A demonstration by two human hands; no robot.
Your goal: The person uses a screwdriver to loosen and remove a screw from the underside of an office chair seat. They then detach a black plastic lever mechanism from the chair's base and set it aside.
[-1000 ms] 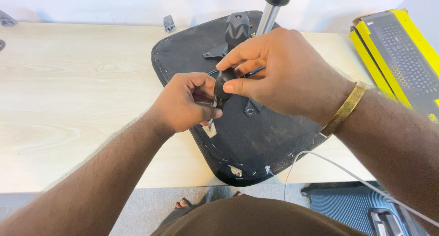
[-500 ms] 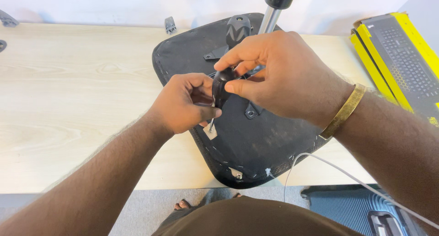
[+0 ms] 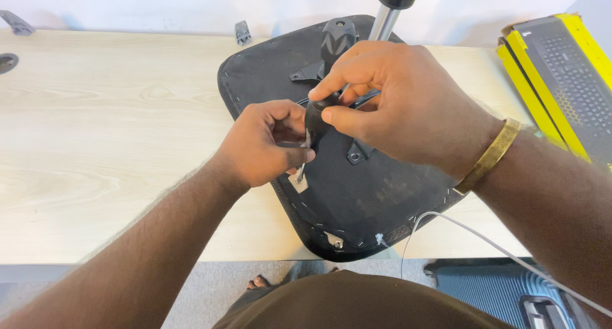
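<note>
An upturned chair seat (image 3: 357, 195) lies on the light wooden bench (image 3: 115, 138), with its black underside facing up. The 2 hands meet above the middle of this underside.

The right hand (image 3: 408, 106) holds the black handle of a screwdriver (image 3: 315, 115). Its thumb and first fingers (image 3: 341, 74) are closed around the handle from above and from the side. The tool stands almost upright, a little tilted, and its thin metal shaft goes down to the seat near a small pale patch on the fabric. On the right wrist sits a gold bangle (image 3: 491, 153).

The left hand (image 3: 261, 144) is just beside the right one, on the left of the screwdriver. Its thumb and forefinger are pinched together at the shaft, below the handle. I cannot tell if they press the metal or only touch it, because the fingers hide this place.

Behind the hands, a black knob (image 3: 336, 37) and a silver column (image 3: 384, 23) with a black top rise from the seat. A black metal bracket (image 3: 357, 153) is fixed to the seat just under the right hand. A thin white cable (image 3: 446, 219) crosses the right edge of the seat and runs down past the right forearm. At the far right of the bench lies a yellow box (image 3: 561, 80) with a picture of a keyboard.
</note>
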